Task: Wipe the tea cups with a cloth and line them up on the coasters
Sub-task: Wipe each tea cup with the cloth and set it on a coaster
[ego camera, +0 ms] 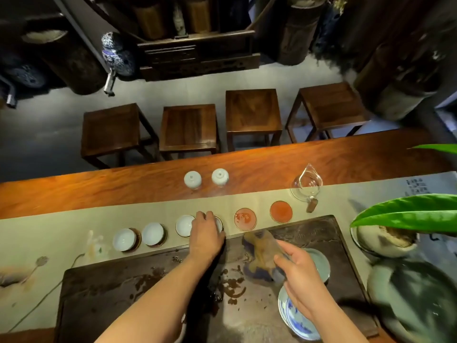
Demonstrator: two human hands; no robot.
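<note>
Three white tea cups stand on coasters in a row on the beige runner: one (124, 239), a second (153, 233) and a third (185, 225). My left hand (205, 233) rests over a fourth cup (219, 223) on its gold-rimmed coaster, fingers wrapped around it. To the right lie two bare red coasters, one (245, 218) speckled, the other (281, 211) plain. My right hand (300, 276) grips a brown and purple cloth (259, 256) above the dark tea tray (123, 293). Two more white cups (192, 179) (219, 177) sit upside down on the wooden table further back.
A glass pitcher (306, 185) stands at the back right. A celadon dish (319, 264) and a blue-and-white bowl (294, 318) sit on the tray's right side. A potted plant (405, 214) and a large grey-green basin (415, 300) occupy the right. Wooden stools (189, 127) line the table's far side.
</note>
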